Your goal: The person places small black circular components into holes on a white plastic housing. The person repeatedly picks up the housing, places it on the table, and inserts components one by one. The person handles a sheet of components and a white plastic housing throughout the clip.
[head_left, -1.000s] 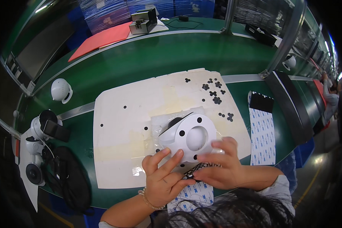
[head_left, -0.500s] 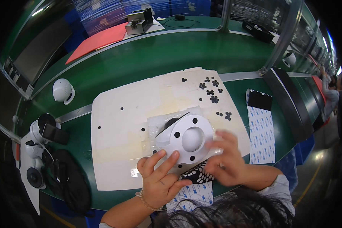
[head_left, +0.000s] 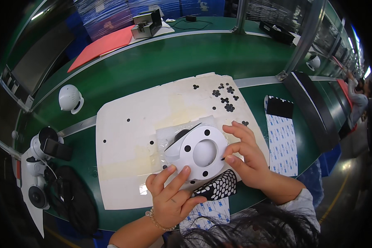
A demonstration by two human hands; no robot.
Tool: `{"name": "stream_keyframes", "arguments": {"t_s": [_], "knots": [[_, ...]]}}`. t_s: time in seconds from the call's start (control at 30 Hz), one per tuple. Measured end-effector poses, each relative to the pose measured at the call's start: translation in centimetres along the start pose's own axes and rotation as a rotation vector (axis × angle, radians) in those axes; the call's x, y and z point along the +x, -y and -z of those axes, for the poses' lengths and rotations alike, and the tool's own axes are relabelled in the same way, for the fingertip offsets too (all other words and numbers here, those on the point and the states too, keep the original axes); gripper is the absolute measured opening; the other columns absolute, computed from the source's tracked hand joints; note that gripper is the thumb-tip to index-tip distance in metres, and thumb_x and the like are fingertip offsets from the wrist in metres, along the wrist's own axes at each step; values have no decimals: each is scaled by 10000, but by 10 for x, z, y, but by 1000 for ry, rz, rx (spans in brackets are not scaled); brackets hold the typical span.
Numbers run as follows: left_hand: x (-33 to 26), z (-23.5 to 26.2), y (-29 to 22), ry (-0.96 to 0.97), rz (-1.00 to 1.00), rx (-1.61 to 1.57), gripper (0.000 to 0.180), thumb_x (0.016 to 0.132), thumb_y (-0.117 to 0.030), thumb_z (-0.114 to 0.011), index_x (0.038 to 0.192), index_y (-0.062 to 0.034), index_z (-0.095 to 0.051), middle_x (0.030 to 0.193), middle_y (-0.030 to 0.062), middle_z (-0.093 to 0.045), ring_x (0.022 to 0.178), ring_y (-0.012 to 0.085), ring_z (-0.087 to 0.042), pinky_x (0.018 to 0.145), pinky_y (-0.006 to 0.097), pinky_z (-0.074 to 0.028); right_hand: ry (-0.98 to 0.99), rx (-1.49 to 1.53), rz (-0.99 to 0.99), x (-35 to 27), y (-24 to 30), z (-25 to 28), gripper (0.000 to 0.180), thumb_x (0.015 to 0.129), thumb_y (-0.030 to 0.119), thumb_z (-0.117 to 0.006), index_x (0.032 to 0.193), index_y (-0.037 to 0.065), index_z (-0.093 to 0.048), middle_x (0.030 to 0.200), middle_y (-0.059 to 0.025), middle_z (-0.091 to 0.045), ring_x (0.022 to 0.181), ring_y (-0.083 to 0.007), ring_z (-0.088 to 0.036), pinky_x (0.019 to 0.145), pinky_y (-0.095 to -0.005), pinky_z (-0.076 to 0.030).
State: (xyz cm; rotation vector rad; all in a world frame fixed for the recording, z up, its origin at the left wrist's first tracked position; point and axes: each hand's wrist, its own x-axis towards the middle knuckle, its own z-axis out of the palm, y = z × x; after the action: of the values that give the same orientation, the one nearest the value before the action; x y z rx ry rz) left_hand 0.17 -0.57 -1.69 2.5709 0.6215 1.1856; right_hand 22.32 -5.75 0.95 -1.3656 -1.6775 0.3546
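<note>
The head view showed a round white plastic disc with a domed centre and several dark holes lying on a clear plastic sheet, which itself rested on a large cream-coloured board on the green workbench. The left hand came in from below, its fingers spread fairly wide and reaching up so that two fingertips touched the lower left rim of the disc; its thumb pointed right, just beside a black strip patterned with white hexagonal cells that lay at the near edge of the board, below the disc. The right hand sat at the disc's right side, fingers loosely curled and close together, with thumb and forefinger pinching at the right rim; whether they gripped the rim or only pressed on it could not be told. The disc thus lay between the two hands, flat on the sheet. A scatter of small black round pads lay on the far right part of the board, well apart from both hands. A long white backing sheet with a black upper end lay to the right of the board.
</note>
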Motion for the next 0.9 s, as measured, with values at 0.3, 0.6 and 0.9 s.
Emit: {"name": "stream_keyframes", "arguments": {"t_s": [0.3, 0.6, 0.9], "knots": [[-1, 0, 0, 3, 5, -1, 344, 657, -384, -691, 570, -98, -522, 1196, 68, -538, 1120, 263, -399, 812, 394, -262, 8, 56, -28, 0, 0, -2, 86, 821, 150, -569, 863, 75, -570, 1272, -144, -421, 1242, -350, -274, 1011, -433, -208], [1, -1, -2, -4, 12, 30, 341, 663, -367, -692, 569, -96, -507, 1177, 71, -550, 1116, 257, -408, 810, 383, -268, -46, -290, 185, -7, -5, 3, 162, 775, 149, -610, 930, 102, -611, 1245, -130, -445, 1182, -339, -347, 968, -429, -256], [3, -2, -3, -19, 19, 21, 345, 665, -362, -690, 567, -90, -504, 1186, 83, -544, 1118, 262, -409, 817, 385, -270, -5, 672, -491, -7, -6, 1, 280, 817, 210, -589, 1043, 47, -566, 1030, -70, -545, 964, -154, -484, 832, -285, -368]]}}
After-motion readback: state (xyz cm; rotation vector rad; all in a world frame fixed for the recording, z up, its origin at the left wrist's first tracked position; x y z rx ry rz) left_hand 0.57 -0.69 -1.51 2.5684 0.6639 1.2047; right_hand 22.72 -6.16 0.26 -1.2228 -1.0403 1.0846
